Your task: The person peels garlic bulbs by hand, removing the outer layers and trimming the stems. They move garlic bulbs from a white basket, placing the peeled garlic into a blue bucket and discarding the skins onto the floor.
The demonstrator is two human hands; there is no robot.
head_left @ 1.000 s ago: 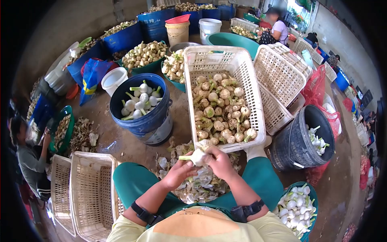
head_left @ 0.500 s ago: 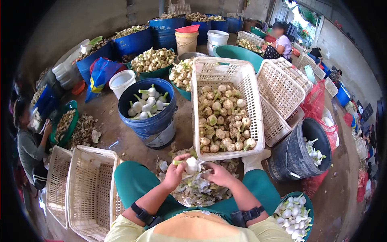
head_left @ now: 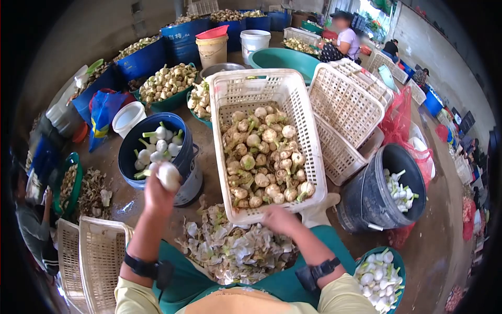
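Note:
My left hand [head_left: 158, 194] is raised at the near rim of a blue bucket [head_left: 191, 180], closed around a clean white garlic bulb [head_left: 169, 176]. Inside that bucket lie several white bulbs [head_left: 159, 146] with short green stems. At the front rim of the white plastic crate [head_left: 246, 215] is my right hand [head_left: 282, 219], its fingers smeared by motion. Brownish, unpeeled garlic bulbs [head_left: 264, 157] fill much of the crate. Between my knees, under both hands, spreads a heap of papery garlic skins [head_left: 238, 248].
A dark bucket [head_left: 361, 201] with white garlic stands right of the crate, and a green basin [head_left: 400, 285] of white bulbs sits by my right leg. Stacked crates [head_left: 348, 102] lean at the right. Crates [head_left: 104, 261] stand left. A person [head_left: 345, 39] sits at the back.
My left hand has carried the white garlic bulb from over the skins leftward and up to the blue bucket. My right hand has let go of the bulb and moved to the crate's front rim.

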